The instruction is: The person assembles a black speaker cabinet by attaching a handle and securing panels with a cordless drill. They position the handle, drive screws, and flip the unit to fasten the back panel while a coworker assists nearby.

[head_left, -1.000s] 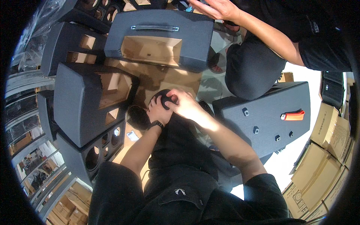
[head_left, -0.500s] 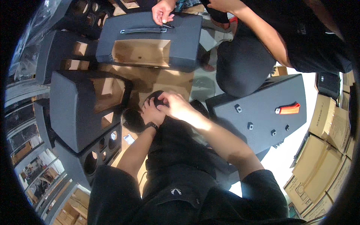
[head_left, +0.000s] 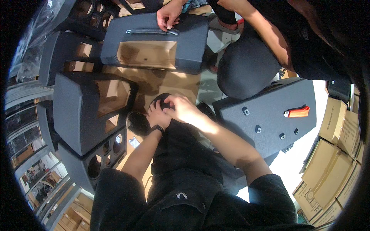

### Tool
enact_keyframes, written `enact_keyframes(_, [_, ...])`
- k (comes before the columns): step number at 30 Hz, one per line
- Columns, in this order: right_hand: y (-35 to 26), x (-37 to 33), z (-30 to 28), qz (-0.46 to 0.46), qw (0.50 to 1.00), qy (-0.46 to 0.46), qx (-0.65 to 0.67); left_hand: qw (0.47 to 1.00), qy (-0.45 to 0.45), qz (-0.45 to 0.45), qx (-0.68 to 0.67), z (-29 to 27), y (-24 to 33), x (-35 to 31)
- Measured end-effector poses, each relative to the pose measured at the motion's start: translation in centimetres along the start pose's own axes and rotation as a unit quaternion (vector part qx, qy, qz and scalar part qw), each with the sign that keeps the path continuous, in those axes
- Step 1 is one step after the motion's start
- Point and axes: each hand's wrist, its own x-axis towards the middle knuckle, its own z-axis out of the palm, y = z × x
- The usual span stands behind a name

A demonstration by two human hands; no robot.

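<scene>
My left hand [head_left: 157, 116] lies with fingers spread on a dark rounded shape [head_left: 162, 97], seemingly my knee or shoe. Close against it, my right hand [head_left: 179, 110] rests with bent fingers over the same shape; I see no tool or part in either hand. Beyond them stands a black speaker cabinet [head_left: 154, 25] with a rectangular opening showing bare wood inside. A black strap handle [head_left: 148, 32] runs along its upper face. Another person's hand [head_left: 169, 16] has its fingers at the right end of that handle.
More black cabinets [head_left: 69, 111] with cut-outs stand at the left. At right, a cabinet panel [head_left: 266, 115] carries small black fittings and an orange-red strap [head_left: 298, 112]. Behind it are stacked cardboard boxes [head_left: 325, 165]. A large rounded black form [head_left: 248, 67] sits beside the other person's arm.
The other person's hand has moved slightly down onto the handle's right end, and its fingers have closed in there. My two hands have stayed almost still.
</scene>
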Motion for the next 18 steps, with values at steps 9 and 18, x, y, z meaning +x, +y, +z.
enact_keyframes(9, [-0.37,-0.10,-0.22,0.008,1.000,-0.015,-0.009,1.000,0.022,0.016,0.001,0.51,-0.45,0.17])
enact_keyframes(18, [-0.25,0.10,-0.35,0.012,0.999,-0.029,-0.009,1.000,0.012,0.005,-0.008,0.11,-0.06,-0.14])
